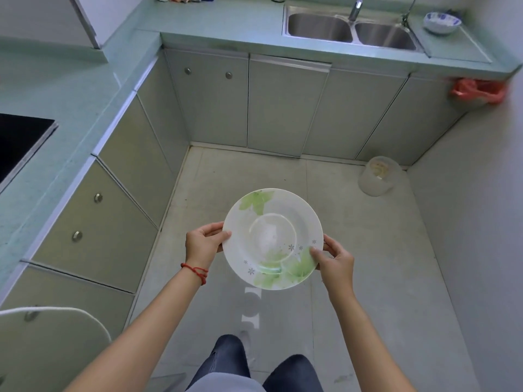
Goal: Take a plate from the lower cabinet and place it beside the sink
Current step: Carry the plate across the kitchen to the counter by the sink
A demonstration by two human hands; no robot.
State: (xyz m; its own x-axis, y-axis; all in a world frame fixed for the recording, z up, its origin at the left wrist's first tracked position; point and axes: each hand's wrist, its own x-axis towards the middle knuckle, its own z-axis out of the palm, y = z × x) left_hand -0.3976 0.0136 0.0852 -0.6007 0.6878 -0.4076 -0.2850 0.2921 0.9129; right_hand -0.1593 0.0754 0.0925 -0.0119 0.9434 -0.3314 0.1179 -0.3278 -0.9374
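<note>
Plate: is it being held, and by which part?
Yes. The plate is held by its rim, left hand and right hand on opposite edges.

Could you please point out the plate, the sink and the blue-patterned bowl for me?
plate (273,239): head view, on its centre well.
sink (319,26): head view, on the left basin's wall.
blue-patterned bowl (441,22): head view, on its inner wall.

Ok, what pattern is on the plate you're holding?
White plate with pale green leaves and small grey star-like flowers near the rim, seen in the head view.
</note>
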